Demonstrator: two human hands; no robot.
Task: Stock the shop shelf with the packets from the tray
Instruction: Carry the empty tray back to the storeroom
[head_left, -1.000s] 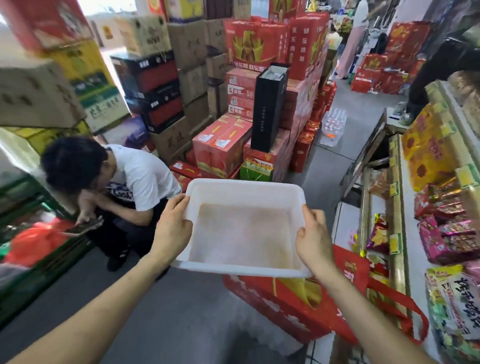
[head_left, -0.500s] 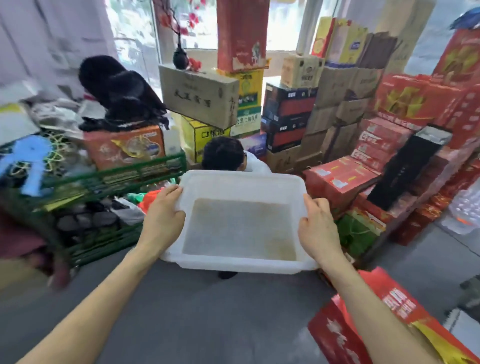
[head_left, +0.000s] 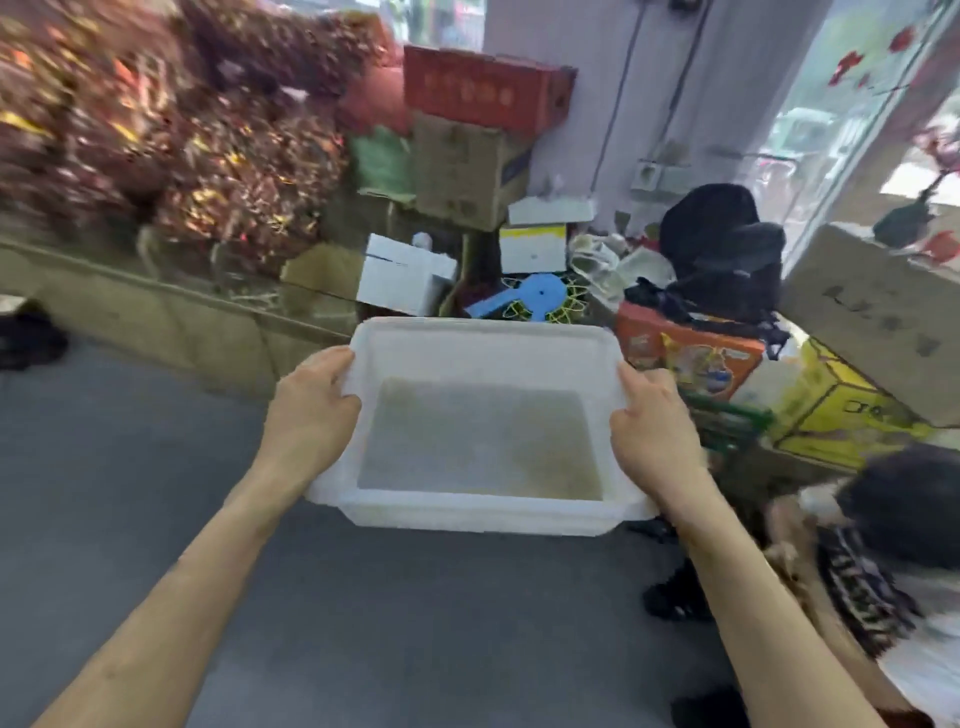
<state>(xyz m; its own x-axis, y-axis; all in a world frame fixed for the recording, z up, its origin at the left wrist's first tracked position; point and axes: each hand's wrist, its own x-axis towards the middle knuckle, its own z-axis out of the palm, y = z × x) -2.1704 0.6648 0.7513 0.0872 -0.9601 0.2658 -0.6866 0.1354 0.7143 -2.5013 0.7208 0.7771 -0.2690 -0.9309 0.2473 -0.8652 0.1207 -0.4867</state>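
Open grey floor (head_left: 130, 467) is seen at the left and beneath the arms. The left hand (head_left: 311, 415) is curled round the left rim of the white tray (head_left: 483, 340), which is held in mid-air at centre. Its right rim is gripped by the right hand (head_left: 654, 436). Stacked cartons (head_left: 462, 171) are seen behind. At the right, the way is narrowed by an orange box (head_left: 691, 353), a yellow box (head_left: 841, 410) and 1 crouching person (head_left: 893, 545). Print is too blurred to be read.

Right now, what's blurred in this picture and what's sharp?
Head view: red goods upper left smear with motion blur; the white tray, left hand and right hand gripping it look fairly sharp; the window at right is washed out.
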